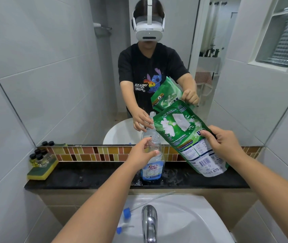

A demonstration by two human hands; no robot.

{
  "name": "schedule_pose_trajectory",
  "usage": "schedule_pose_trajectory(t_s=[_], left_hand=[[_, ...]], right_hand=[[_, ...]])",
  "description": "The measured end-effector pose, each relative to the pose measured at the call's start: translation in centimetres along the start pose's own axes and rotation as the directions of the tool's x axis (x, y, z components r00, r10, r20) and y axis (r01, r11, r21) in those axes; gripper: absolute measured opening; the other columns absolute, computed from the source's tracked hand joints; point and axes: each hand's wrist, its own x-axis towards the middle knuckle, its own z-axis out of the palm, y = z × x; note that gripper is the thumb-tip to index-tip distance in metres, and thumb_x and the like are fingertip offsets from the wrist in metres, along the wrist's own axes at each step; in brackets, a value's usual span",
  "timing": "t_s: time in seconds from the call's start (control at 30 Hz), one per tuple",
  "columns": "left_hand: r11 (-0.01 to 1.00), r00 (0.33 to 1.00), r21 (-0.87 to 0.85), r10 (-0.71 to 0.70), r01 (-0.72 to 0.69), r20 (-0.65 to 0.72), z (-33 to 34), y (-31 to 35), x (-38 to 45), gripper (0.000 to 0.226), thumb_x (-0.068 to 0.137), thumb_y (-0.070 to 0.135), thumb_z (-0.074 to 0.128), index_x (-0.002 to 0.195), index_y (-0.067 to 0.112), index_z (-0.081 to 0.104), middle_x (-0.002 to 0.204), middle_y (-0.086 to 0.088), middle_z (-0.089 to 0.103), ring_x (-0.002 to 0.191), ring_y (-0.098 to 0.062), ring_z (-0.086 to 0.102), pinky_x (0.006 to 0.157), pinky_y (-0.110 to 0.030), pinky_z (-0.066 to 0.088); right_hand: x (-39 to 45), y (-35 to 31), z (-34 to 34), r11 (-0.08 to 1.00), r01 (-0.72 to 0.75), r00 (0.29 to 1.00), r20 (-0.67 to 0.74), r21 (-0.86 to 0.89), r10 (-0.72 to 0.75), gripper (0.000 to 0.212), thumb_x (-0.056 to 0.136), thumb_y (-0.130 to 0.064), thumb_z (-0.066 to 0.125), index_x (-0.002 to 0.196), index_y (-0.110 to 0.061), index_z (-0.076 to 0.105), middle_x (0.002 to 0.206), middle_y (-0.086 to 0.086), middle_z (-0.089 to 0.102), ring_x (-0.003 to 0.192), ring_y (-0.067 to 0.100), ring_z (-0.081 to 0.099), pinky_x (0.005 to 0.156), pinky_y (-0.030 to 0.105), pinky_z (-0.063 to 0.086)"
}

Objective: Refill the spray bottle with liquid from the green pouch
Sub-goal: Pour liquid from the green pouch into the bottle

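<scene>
Black stone table behind the sink carries the open spray bottle; left hand grips its neck, right hand clasps the tilted green pouch. Best to line spout over mouth, then tip slowly.

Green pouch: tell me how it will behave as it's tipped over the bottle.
The green pouch is probably floppy: its film creases where the right hand pinches it. It looks heavy, bulging at the bottom. The spray bottle, nearly empty, might tip; the left hand steadies its neck.
</scene>
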Motion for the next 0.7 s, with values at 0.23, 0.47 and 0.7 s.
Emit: schedule_pose_trajectory(t_s=[0.23, 0.47, 0.7], left_hand=[[1.0, 1.0, -0.011, -0.002, 0.002, 0.007, -0.1, 0.1, 0.0, 0.066, 0.082, 0.039, 0.075, 0.139, 0.034, 0.043, 0.13, 0.011, 0.056, 0.12, -0.009, 0.048, 0.082, -0.028, 0.04], [1.0, 1.0, -0.026, -0.005, 0.006, 0.022, -0.6, 0.0, -0.1, 0.06, 0.082, 0.037, 0.075, 0.135, 0.035, 0.046, 0.122, 0.014, 0.056, 0.118, -0.009, 0.048, 0.087, -0.031, 0.04], [1.0, 1.0, -0.023, 0.004, -0.003, 0.016, -0.6, -0.3, -0.1, 0.062, 0.082, 0.037, 0.075, 0.136, 0.033, 0.046, 0.126, 0.012, 0.057, 0.116, -0.008, 0.049, 0.084, -0.029, 0.04]], right_hand=[[0.4, 0.1, -0.2, 1.0, 0.007, 1.0, 0.001, -0.019, -0.007, 0.034, 0.09, -0.043, 0.05, 0.074, -0.015, 0.059, 0.06, 0.0, 0.065, 0.054, 0.016, 0.059, 0.044, 0.02, 0.038], [3.0, -1.7, -2.9, 0.994, 0.006, 0.992, 0.13, -0.107, 0.008, 0.037, 0.089, -0.048, 0.048, 0.08, -0.015, 0.063, 0.061, 0.0, 0.067, 0.051, 0.016, 0.058, 0.046, 0.033, 0.044], [7.2, -4.9, -5.4, 0.94, 0.114, 0.954, 0.3, -0.322, -0.013, 0.032, 0.093, -0.045, 0.05, 0.077, -0.018, 0.06, 0.058, 0.0, 0.064, 0.049, 0.015, 0.056, 0.043, 0.023, 0.035]])
